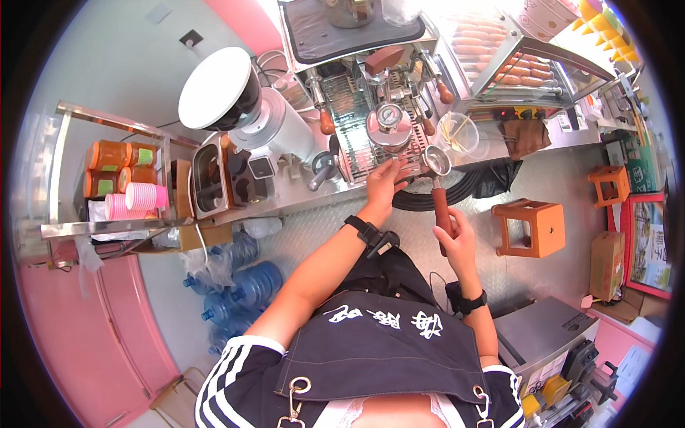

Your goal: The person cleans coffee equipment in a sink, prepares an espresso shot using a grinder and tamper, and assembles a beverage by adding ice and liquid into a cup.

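My right hand grips the brown wooden handle of a portafilter. The round metal basket points away from me, over the counter's front edge, and its inside looks empty. My left hand has its fingers spread at the front of the espresso machine's drip tray. Just beyond those fingertips is the chrome group head with a round pressure gauge. Whether the fingertips touch the machine is hard to tell. The espresso machine has steam wands with wooden knobs on both sides.
A coffee grinder stands left of the machine, with another portafilter near its base. To the right are a plastic cup of wooden sticks and a glass sausage roller warmer. An orange stool and blue water bottles stand on the floor.
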A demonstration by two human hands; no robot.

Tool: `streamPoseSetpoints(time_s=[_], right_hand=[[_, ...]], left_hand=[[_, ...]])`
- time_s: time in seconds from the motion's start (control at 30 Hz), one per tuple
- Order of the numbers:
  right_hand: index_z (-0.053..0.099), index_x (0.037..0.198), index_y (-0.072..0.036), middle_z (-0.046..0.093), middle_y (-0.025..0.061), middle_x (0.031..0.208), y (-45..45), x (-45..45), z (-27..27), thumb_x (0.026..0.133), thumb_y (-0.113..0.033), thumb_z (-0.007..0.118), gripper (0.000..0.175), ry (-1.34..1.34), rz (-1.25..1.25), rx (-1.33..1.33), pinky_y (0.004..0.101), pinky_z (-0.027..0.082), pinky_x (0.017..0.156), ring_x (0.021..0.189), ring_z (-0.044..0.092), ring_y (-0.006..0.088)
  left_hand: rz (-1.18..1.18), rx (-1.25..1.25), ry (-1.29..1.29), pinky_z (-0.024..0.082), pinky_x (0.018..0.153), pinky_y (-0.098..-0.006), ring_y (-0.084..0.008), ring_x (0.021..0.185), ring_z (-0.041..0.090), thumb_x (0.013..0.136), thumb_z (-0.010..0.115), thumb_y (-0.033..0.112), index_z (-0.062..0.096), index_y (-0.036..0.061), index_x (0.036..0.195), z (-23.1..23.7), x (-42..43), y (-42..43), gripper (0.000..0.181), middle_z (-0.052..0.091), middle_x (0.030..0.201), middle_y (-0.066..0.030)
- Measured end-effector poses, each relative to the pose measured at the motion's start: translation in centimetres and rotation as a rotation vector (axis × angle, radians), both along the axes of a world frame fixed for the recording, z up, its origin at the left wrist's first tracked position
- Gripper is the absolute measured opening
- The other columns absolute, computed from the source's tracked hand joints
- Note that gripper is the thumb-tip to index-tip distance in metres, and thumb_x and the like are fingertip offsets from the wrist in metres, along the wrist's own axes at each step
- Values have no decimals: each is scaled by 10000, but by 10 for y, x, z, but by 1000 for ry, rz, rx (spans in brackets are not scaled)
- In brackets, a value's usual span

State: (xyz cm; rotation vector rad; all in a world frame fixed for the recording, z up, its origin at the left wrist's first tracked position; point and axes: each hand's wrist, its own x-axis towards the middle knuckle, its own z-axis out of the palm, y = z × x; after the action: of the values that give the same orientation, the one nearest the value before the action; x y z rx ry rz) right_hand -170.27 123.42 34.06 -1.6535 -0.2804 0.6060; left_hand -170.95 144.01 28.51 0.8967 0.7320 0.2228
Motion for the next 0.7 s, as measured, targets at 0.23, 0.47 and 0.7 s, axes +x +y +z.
streamPoseSetpoints(time_s=[0.23, 0.47, 0.7], right_hand=[[503, 1188, -9, 560, -5, 675, 1, -1, 3, 791, -62, 667, 434, -12, 17, 22, 200, 299, 417, 484, 439, 34], [504, 1195, -10, 640, 84, 759, 4, -3, 12, 750, -100, 707, 497, -311, 161, -124, 255, 458, 569, 620, 595, 125], [494, 1201, -48, 668, 188, 906, 74, -50, 38, 743, -163, 707, 518, -375, 416, -128, 369, 535, 686, 805, 675, 334]], left_hand=[[22, -1, -11, 503, 784, -295, -183, 1064, 605, 937, 554, 313, 513, 76, 1273, -1, -1, -2, 414, 603, 1207, -59], [-381, -127, 50, 496, 845, -349, -196, 1055, 593, 918, 549, 280, 478, 86, 1313, 8, -57, 9, 446, 596, 1211, -83], [-680, -52, -359, 346, 1039, -357, -209, 1305, 366, 946, 490, 206, 183, 99, 1467, 89, -146, 34, 614, 306, 1459, -85]])
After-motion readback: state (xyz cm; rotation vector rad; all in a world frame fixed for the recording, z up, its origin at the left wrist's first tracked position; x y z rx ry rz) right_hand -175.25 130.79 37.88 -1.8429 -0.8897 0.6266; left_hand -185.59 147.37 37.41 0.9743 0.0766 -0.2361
